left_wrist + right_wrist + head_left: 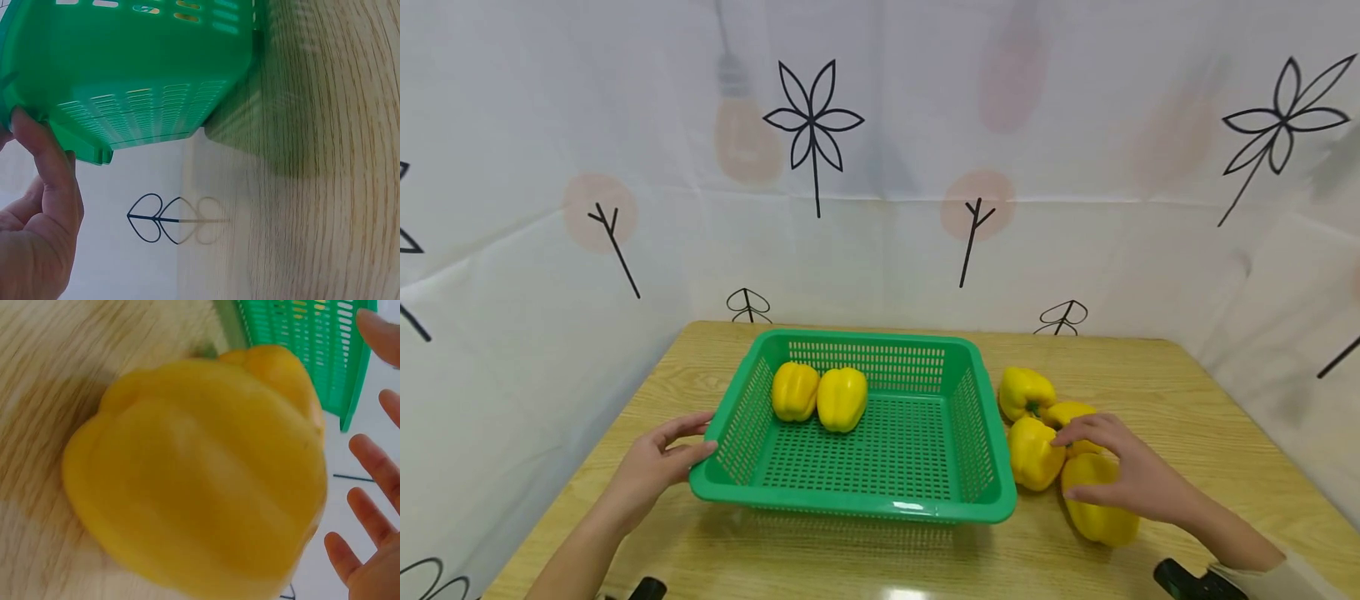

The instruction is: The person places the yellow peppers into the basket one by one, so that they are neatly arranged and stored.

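Observation:
A green plastic basket with slotted walls stands on the table, two yellow bell peppers side by side in its left rear part. My left hand grips the basket's left rim, thumb on top; the left wrist view shows fingers curled at the rim's edge. Right of the basket lie several more yellow bell peppers in a cluster. Above them hovers my right hand, its fingers spread and holding nothing. The closest pepper fills much of the right wrist view, apart from the fingertips.
The wooden table extends right of the peppers and in front of the basket. A white cloth printed with plant drawings hangs behind and along both sides of the table.

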{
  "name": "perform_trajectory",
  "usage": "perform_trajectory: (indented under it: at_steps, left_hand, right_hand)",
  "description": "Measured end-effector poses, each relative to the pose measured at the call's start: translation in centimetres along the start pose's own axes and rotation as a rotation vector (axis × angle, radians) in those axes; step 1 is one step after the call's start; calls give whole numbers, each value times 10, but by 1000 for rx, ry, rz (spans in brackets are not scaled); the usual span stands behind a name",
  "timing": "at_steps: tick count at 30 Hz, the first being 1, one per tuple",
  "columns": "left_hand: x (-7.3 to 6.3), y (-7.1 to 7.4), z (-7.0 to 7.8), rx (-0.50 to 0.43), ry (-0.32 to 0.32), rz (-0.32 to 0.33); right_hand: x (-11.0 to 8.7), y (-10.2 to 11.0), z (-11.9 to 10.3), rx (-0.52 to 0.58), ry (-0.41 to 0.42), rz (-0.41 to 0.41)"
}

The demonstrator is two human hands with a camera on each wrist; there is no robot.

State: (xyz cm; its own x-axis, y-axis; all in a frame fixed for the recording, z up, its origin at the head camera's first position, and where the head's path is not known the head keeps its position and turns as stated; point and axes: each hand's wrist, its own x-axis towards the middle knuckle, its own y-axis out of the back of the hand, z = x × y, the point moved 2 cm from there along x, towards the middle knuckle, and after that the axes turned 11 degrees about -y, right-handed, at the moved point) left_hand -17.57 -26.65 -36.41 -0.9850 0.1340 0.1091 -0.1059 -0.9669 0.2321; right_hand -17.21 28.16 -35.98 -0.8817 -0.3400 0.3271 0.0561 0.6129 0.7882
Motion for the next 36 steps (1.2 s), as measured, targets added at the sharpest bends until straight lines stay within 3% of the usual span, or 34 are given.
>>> perform_trajectory:
  at_steps: [6, 15, 20, 28, 36]
  left_hand:
    - [0, 0, 0, 4, -6, 0]
    - [0, 0, 0, 0, 1, 4]
    - [0, 0, -1, 0, 2, 3]
    - [-1, 0, 0, 0, -3, 3]
    - [0, 0, -1, 2, -5, 0]
  right_hand:
    - [-7, 2, 11, -34, 50, -7]
    - [-20, 7, 24, -87, -12, -44]
    - [-26, 9, 33, -96, 19, -54]
    - [-33, 4, 43, -107, 4, -104]
    - [-32, 2, 43, -107, 36, -100]
